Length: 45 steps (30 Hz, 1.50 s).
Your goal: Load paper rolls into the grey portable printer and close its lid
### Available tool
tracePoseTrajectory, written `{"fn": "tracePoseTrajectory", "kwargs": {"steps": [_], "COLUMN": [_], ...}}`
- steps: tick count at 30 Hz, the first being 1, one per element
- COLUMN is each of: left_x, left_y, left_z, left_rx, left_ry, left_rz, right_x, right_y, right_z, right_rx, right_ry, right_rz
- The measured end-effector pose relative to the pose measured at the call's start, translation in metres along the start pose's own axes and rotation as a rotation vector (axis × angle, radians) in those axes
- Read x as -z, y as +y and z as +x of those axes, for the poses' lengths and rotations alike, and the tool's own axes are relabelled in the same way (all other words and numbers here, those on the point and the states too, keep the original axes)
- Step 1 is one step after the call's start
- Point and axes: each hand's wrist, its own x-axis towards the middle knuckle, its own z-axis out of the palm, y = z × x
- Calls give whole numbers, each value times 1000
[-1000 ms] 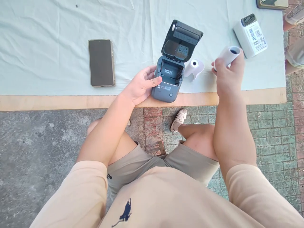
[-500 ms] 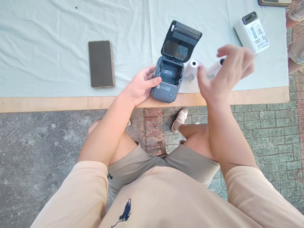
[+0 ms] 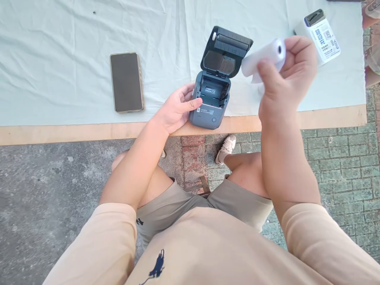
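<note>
"Right hand (image 3: 292, 79) has come up off the cloth (image 3: 166, 47) with a paper roll (image 3: 261, 57) since half a second ago."

"How is it held?"

"Nearly closed, thumb on the roll's near side; the fingers look wrapped behind, though blur makes that hard to judge."

"Where's the roll?"

"Above the cloth, just beside the raised lid (image 3: 227, 51) of the printer (image 3: 213, 89)."

"Left hand (image 3: 178, 109)?"

"Half curled round the printer's side, thumb on its front."

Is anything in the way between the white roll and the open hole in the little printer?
Nothing loose shows between the white roll in the right hand and the open compartment of the printer. But a lower corner of the raised lid seems partly between them.
</note>
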Motion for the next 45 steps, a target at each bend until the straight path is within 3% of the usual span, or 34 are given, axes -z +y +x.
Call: {"fn": "tracePoseTrajectory", "kwargs": {"steps": [4,6,9,13,18,25,32,35,40,41,43,45], "left_x": [0,1,1,0,1,-2,-6,-6,-4,-4,-2,-1], "left_y": [0,-1,-3,-3,-4,-3,0,-2,-4,-4,-4,-4], "left_z": [0,1,1,0,0,0,-2,-2,-1,-1,-1,0], "left_rx": [8,2,-16,-15,-13,-15,-5,-21,-24,-15,-1,4], "left_ry": [-1,5,25,43,61,39,16,62,91,93,87,73], "left_rz": [-4,-10,-27,-38,46,46,-9,22,91,97,106,116], "right_x": [14,13,2,-11,-20,-22,-9,-4,-10,-14,-26,-36], "right_y": [-19,-29,-40,-50,-51,-44,-39,-38,-17,-12,-6,-6], "right_z": [2,-2,-11,-17,-15,-14,-38,-44,-23,-16,-5,1], "right_rx": [-253,-293,-103,222,163,227,405,405,318,332,378,251], "right_ry": [-273,-389,-405,-512,-616,-536,-515,-501,-115,-90,-30,-53], "right_rz": [321,387,273,-112,-376,-504,-297,-245,-184,-151,150,402]}}
